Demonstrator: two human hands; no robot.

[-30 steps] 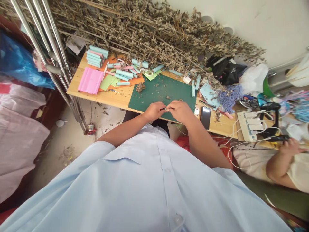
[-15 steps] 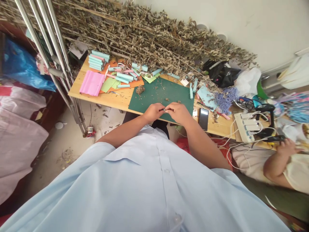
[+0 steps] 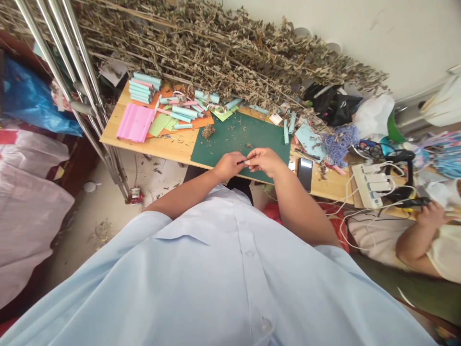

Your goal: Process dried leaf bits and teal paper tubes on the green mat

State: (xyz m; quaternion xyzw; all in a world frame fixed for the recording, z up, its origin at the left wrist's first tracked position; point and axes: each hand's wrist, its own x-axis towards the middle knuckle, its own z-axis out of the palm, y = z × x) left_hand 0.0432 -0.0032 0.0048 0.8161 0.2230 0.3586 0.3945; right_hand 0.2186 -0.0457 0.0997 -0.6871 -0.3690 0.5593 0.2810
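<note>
My left hand (image 3: 228, 167) and my right hand (image 3: 265, 161) meet over the near edge of a dark green cutting mat (image 3: 252, 129). Both are closed, thumbs and fingertips pinched together around something small, mostly covered by the fingers and too small to name. A brown clump of dried plant (image 3: 208, 131) lies on the mat's left side, and a smaller crumb (image 3: 248, 145) is just beyond my fingers. Two light blue paper rolls (image 3: 285, 131) rest at the mat's right edge.
Dried leafy stalks (image 3: 216, 53) cover the table's back. Blue and pink rolls (image 3: 183, 113) and a pink sheet (image 3: 135, 122) are at left. A phone (image 3: 304, 175), purple cords (image 3: 340, 144) and a power strip (image 3: 367, 185) are at right, near another person's hand (image 3: 432, 214). Metal poles (image 3: 77, 81) stand left.
My right hand has lifted and turned slightly, its fingers now more spread out above the pinch. My left hand has barely moved. The light blue bit between the fingertips no longer shows clearly.
</note>
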